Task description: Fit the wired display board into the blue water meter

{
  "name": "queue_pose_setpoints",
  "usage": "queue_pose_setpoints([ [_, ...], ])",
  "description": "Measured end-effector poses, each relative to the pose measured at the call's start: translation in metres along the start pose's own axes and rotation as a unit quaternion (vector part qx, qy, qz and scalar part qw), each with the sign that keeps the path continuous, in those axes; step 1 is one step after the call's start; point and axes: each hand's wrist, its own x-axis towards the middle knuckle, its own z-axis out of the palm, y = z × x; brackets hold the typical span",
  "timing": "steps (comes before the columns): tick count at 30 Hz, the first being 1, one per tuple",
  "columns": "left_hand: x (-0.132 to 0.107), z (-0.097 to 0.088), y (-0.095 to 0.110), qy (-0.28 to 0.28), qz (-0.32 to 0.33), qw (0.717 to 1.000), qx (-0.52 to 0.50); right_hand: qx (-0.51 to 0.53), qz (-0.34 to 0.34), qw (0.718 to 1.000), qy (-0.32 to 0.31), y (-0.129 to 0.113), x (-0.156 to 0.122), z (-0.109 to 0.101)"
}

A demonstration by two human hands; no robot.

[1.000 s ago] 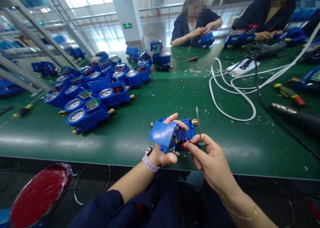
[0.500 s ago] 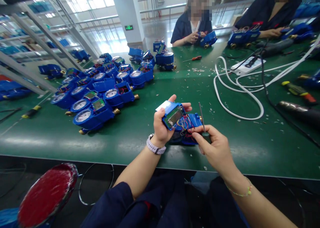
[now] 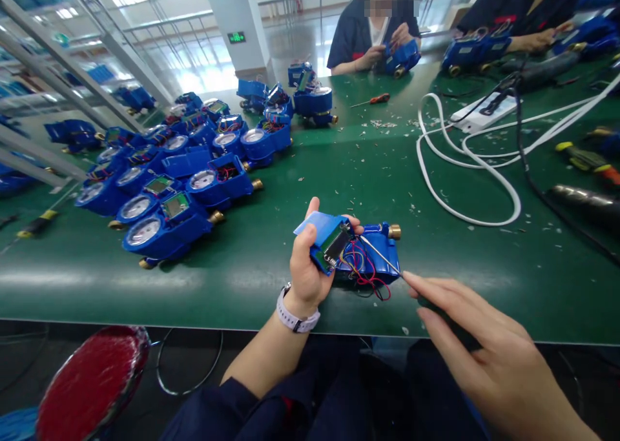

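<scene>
My left hand is closed round a blue lid with a green circuit board, tilted up from a blue water meter that lies on the green table. Red and coloured wires run from the board into the meter body. My right hand grips a thin screwdriver by its dark handle, with the forefinger stretched along it. The metal shaft points left, its tip near the board and wires.
Several blue water meters are grouped on the table's left. A white cable, a power strip, screwdrivers and a dark tool lie right. Two people in dark clothes work on meters across the table. A red stool stands lower left.
My left hand turned the lid so the circuit board faces up. My right hand swung the screwdriver from upright to lying flat, its tip now pointing at the board, and drew back toward me.
</scene>
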Motion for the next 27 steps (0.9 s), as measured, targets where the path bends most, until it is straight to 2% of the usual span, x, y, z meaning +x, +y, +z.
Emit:
queue_pose_setpoints([
  [5, 0.001, -0.003, -0.001, -0.039, 0.003, 0.999, 0.028, -0.029, -0.013, 0.999, -0.038, 0.004, 0.005, 0.000],
  [16, 0.009, -0.004, 0.002, -0.083, -0.013, 0.995, 0.049, -0.099, -0.029, 0.993, -0.066, 0.008, 0.015, 0.002],
  [27, 0.008, -0.006, 0.001, -0.074, -0.028, 0.996, 0.035, -0.192, -0.083, 0.975, -0.073, 0.001, 0.021, -0.008],
])
